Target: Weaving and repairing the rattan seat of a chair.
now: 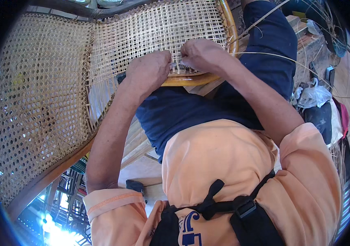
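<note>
A partly woven cane panel [154, 30] in a curved, varnished wooden frame [191, 79] lies across my thighs. Both my hands are at the panel's near edge, just inside the frame rail. The fingers of my left hand [150, 69] are closed in a pinch, knuckles up. Close beside it, my right hand [201, 55] is also pinched, its fingertips turned toward the left ones. Between them runs a short pale stretch of cane strand [176, 64]; the fingertips themselves are mostly hidden. Loose strands hang at the panel's left side, where the weave is sparse.
A finished cane backrest [39, 90] rises on my left. One long loose cane strand [273, 54] arcs off to the right across my leg. A wooden bench [306, 45] there bears a clear plastic bag [314, 96] and a dark bag [319, 121].
</note>
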{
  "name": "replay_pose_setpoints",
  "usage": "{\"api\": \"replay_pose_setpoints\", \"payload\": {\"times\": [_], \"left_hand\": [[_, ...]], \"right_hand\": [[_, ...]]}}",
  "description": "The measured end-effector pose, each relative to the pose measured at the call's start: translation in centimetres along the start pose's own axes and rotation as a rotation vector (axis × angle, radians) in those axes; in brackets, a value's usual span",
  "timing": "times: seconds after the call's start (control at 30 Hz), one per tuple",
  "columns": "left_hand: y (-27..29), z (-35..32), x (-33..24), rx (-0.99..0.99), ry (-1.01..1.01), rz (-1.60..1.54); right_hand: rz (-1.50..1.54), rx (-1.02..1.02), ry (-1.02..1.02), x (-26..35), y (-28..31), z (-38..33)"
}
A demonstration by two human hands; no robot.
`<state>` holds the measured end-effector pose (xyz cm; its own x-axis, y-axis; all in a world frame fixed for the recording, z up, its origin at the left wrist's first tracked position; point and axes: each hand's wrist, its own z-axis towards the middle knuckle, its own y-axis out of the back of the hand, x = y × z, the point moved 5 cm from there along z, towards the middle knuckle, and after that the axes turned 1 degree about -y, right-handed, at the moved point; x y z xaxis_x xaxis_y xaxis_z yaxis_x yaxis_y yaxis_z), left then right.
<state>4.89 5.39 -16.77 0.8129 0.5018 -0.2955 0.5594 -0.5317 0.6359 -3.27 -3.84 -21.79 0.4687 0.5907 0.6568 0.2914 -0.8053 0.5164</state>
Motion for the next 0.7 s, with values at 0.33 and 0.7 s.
{"api": "replay_pose_setpoints", "payload": {"times": [0.33, 0.7], "left_hand": [[1.1, 0.3, 0.9, 0.049, 0.017, 0.278], [1.3, 0.0, 0.8, 0.070, 0.021, 0.205]], "right_hand": [[-0.026, 0.000, -0.185, 0.6, -0.5, -0.3], [-0.030, -0.033, -0.068, 0.5, -0.5, -0.2]]}}
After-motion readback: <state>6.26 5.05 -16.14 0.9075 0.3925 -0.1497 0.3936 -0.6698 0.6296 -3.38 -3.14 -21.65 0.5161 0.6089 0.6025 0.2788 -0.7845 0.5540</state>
